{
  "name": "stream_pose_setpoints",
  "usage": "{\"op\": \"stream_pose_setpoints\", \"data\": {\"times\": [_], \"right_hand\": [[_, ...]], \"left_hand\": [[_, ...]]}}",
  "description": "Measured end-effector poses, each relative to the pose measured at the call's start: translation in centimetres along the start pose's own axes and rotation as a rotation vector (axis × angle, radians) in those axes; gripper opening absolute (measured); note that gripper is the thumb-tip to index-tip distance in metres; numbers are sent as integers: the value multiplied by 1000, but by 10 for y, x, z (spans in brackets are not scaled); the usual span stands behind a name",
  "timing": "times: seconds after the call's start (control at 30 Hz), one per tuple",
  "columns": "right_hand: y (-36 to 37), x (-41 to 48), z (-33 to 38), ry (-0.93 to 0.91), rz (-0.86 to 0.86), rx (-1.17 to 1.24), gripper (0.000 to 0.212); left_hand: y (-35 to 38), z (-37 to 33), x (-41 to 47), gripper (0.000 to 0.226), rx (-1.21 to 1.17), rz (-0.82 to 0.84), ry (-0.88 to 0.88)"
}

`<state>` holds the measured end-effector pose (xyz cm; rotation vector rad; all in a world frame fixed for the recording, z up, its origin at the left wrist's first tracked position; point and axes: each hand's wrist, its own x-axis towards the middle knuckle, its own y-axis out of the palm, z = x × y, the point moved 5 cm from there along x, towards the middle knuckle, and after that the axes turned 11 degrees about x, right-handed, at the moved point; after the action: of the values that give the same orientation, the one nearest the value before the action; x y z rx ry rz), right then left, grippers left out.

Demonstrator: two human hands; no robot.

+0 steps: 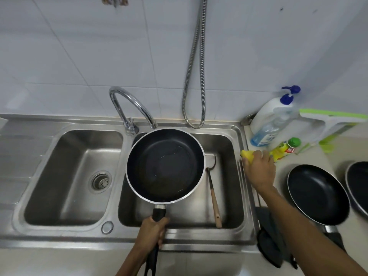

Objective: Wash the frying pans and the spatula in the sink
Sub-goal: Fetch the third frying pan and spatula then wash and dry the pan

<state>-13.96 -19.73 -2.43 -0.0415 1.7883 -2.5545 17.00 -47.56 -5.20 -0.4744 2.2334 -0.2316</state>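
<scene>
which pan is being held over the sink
The pan gripped by the left hand; the other two pans sit on the counter.

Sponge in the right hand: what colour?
Yellow sponge, under the right hand; head view.

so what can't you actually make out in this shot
- Spatula blade, head view: mostly hidden behind the held frying pan.
- Right basin drain: covered by that pan.
- Third pan: cut off by the right edge.
- Sponge: mostly hidden under the right hand.
</scene>
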Motion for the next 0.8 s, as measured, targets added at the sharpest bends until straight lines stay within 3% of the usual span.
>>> {"op": "stream_pose_setpoints", "data": {"times": [0.1,0.23,0.47,0.57,0.63,0.73,0.8], "right_hand": [[20,-11,-4,6,-27,-59,56],[49,-30,-15,-32,60,-81,73],[37,2,-14,82,92,8,81],[11,-21,21,45,-2,142,74],[-5,-53,55,46,-25,356,62],[-3,-129,90,184,194,678,29],[7,-178,101,223,352,732,22]], "left_hand": [[5,-1,0,51,9,7,-3],[10,-4,3,49,6,10,0],[13,-14,7,48,28,21,2],[16,-22,7,51,12,48,12],[19,-31,6,52,11,68,21],[28,-44,4,51,-9,116,38],[37,-50,1,49,-52,144,37]]}}
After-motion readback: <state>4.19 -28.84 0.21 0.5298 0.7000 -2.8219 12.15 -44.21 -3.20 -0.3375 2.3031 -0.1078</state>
